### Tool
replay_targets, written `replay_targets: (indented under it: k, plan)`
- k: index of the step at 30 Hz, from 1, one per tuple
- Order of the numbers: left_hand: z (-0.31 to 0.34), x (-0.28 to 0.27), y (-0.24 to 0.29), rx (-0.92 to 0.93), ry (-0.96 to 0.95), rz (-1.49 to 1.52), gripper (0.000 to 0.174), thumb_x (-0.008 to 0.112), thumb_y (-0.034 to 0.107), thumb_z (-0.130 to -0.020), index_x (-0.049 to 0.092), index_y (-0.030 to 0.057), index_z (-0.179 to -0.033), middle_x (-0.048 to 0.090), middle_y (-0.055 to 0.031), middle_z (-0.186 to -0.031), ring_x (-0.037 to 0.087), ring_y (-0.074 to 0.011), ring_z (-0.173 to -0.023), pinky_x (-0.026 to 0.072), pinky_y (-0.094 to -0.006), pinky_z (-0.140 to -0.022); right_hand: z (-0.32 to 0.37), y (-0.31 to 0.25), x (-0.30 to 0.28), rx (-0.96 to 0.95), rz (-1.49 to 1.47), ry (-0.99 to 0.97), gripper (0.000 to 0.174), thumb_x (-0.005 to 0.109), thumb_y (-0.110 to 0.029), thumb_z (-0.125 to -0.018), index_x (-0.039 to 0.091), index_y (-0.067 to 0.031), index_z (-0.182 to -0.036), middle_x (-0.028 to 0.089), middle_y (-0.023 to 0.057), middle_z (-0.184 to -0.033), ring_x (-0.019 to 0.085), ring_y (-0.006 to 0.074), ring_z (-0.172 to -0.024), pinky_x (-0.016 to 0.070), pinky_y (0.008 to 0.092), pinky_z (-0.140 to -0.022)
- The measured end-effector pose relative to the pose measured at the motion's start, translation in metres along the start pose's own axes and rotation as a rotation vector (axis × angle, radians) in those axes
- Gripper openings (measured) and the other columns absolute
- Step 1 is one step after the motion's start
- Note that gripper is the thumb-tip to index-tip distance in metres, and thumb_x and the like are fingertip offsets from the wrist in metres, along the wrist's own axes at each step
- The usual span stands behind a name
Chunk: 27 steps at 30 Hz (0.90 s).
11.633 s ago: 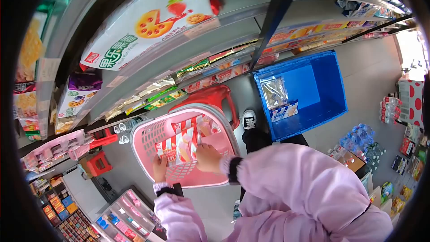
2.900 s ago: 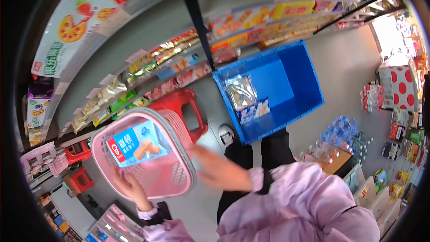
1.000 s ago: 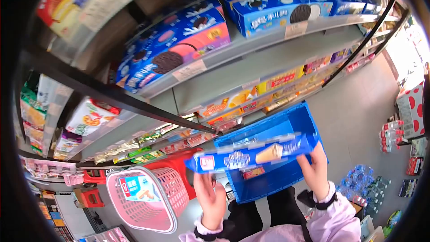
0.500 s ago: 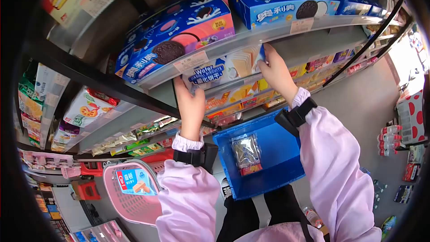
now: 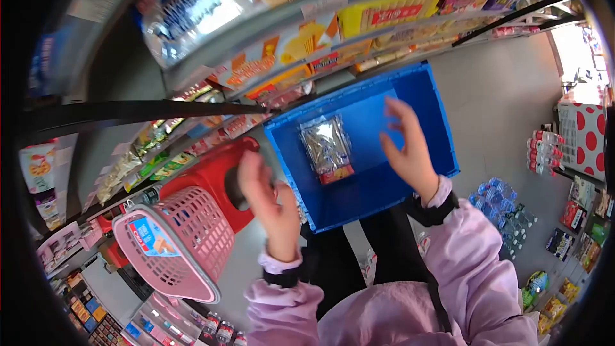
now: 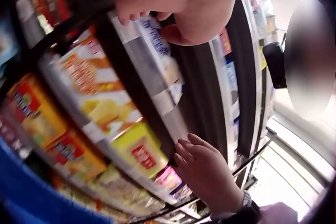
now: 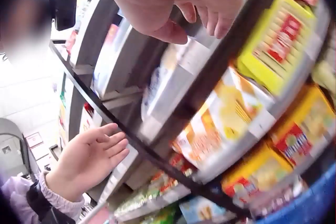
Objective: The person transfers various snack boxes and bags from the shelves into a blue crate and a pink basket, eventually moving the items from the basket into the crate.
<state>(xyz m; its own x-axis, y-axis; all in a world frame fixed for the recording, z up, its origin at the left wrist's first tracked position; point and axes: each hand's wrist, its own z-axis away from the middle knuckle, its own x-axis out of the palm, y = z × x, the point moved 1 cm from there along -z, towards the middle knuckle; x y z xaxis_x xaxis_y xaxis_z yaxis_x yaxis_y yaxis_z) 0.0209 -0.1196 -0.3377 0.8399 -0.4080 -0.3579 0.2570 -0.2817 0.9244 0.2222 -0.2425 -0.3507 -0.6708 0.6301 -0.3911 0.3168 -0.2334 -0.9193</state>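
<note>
My left hand (image 5: pixel 266 198) is blurred, held up between the pink basket and the blue crate (image 5: pixel 371 208), its fingers loose and holding nothing. Over the crate is my right hand (image 5: pixel 410 150), fingers spread and slightly bent, also with nothing in them. A shiny wafer biscuit packet (image 5: pixel 218 6) lies at the front of the shelf, beyond both hands. Inside the crate are a silver-faced packet (image 5: pixel 325 141) and a reddish packet end (image 5: pixel 337 174). In the left wrist view my left hand (image 6: pixel 178 6) overlaps the shelf front near the wafer packet (image 6: pixel 157 43).
The pink basket (image 5: pixel 198 218) stands tilted on a red stool (image 5: pixel 240 214), with a light-blue biscuit pack (image 5: pixel 154 237) in it. Lower shelves hold orange wafer packs (image 5: pixel 275 54) and a yellow pack (image 5: pixel 387 13). A dark shelf post (image 5: pixel 147 112) crosses at left; bottled water (image 5: pixel 496 198) stands on the floor.
The basket's red-striped packets gave way to the light-blue pack. Both hands lifted the wafer packet from over the crate and put it on the shelf. They have let go and drawn back down.
</note>
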Motion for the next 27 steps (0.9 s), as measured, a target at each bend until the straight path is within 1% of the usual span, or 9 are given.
replay_targets:
  k: [2, 4, 7, 8, 16, 20, 23, 26, 27]
  plan:
    - [0.056, 0.015, -0.043, -0.179, -0.141, -0.143, 0.048, 0.045, -0.008, -0.073, 0.039, 0.0008, -0.12, 0.036, -0.0157, -0.126, 0.039, -0.0279, -0.115, 0.0394, -0.0347, -0.089, 0.059, 0.061, 0.019, 0.295, -0.028, -0.094, 0.049, 0.054, 0.004, -0.073, 0.038, -0.0021, -0.119, 0.045, 0.0123, -0.113, 0.049, 0.0225, -0.101, 0.0409, 0.0291, -0.081]
    - [0.097, 0.024, -0.06, -0.332, -0.202, -0.116, 0.042, 0.044, -0.008, -0.073, 0.044, 0.0011, -0.115, 0.041, -0.0167, -0.12, 0.043, -0.0297, -0.11, 0.0419, -0.0345, -0.086, 0.105, 0.089, 0.028, 0.38, 0.04, -0.153, 0.049, 0.055, 0.004, -0.073, 0.039, -0.003, -0.119, 0.045, 0.0117, -0.113, 0.05, 0.0224, -0.099, 0.0422, 0.0292, -0.079]
    - [0.117, 0.022, -0.051, -0.347, -0.278, -0.117, 0.041, 0.044, -0.007, -0.073, 0.044, 0.0011, -0.114, 0.043, -0.0167, -0.119, 0.047, -0.0291, -0.105, 0.0429, -0.0343, -0.084, 0.141, 0.083, 0.035, 0.515, -0.021, -0.199, 0.048, 0.055, 0.004, -0.072, 0.04, -0.0033, -0.117, 0.045, 0.0117, -0.113, 0.051, 0.0222, -0.097, 0.0426, 0.0291, -0.078]
    - [0.115, 0.018, -0.046, -0.362, -0.28, -0.11, 0.042, 0.044, -0.007, -0.073, 0.044, 0.0012, -0.114, 0.043, -0.0166, -0.118, 0.047, -0.029, -0.104, 0.043, -0.0341, -0.083, 0.145, 0.077, 0.036, 0.557, -0.028, -0.211, 0.046, 0.054, 0.002, -0.075, 0.04, -0.0047, -0.119, 0.048, 0.0082, -0.11, 0.05, 0.0188, -0.099, 0.0429, 0.0285, -0.078]
    - [0.057, -0.006, -0.014, -0.214, -0.225, -0.096, 0.042, 0.043, -0.007, -0.072, 0.042, -0.0005, -0.114, 0.045, -0.0168, -0.111, 0.051, -0.0275, -0.096, 0.0427, -0.0338, -0.081, 0.096, 0.011, 0.053, 0.414, -0.098, -0.222, 0.041, 0.052, 0.003, -0.077, 0.041, -0.0033, -0.116, 0.048, 0.0096, -0.112, 0.051, 0.0202, -0.101, 0.0438, 0.0284, -0.077]
    - [0.058, -0.005, -0.021, -0.235, -0.25, -0.095, 0.041, 0.044, -0.006, -0.073, 0.042, -0.0007, -0.114, 0.048, -0.0167, -0.105, 0.053, -0.0256, -0.091, 0.0438, -0.0327, -0.077, 0.095, 0.018, 0.068, 0.359, -0.096, -0.223, 0.04, 0.051, 0.002, -0.078, 0.041, -0.0021, -0.116, 0.049, 0.011, -0.112, 0.052, 0.0199, -0.1, 0.0441, 0.0288, -0.078]
    - [0.083, 0.016, -0.077, -0.355, -0.352, -0.09, 0.043, 0.047, -0.003, -0.076, 0.04, 0.0004, -0.119, 0.049, -0.0145, -0.111, 0.054, -0.0215, -0.093, 0.0439, -0.0288, -0.077, 0.102, 0.059, 0.083, 0.365, -0.093, -0.242, 0.043, 0.055, -0.001, -0.075, 0.042, -0.001, -0.115, 0.052, 0.0144, -0.106, 0.053, 0.0248, -0.095, 0.0441, 0.0306, -0.077]
    - [0.113, 0.057, -0.174, -0.544, -0.483, -0.155, 0.046, 0.048, 0.0, -0.076, 0.039, 0.0003, -0.12, 0.051, -0.0163, -0.111, 0.054, -0.0245, -0.095, 0.0443, -0.0316, -0.078, 0.111, 0.145, 0.105, 0.431, -0.13, -0.266, 0.036, 0.056, -0.001, -0.073, 0.048, 0.0015, -0.108, 0.057, 0.0149, -0.096, 0.057, 0.0265, -0.086, 0.0452, 0.0319, -0.072]
    - [0.119, 0.071, -0.202, -0.53, -0.468, -0.184, 0.039, 0.048, 0.003, -0.076, 0.043, -0.0007, -0.114, 0.053, -0.0191, -0.103, 0.055, -0.0298, -0.091, 0.0445, -0.035, -0.076, 0.11, 0.17, 0.111, 0.493, -0.119, -0.292, 0.029, 0.057, -0.002, -0.072, 0.052, 0.0021, -0.1, 0.058, 0.0147, -0.086, 0.058, 0.0263, -0.08, 0.0455, 0.0321, -0.068]
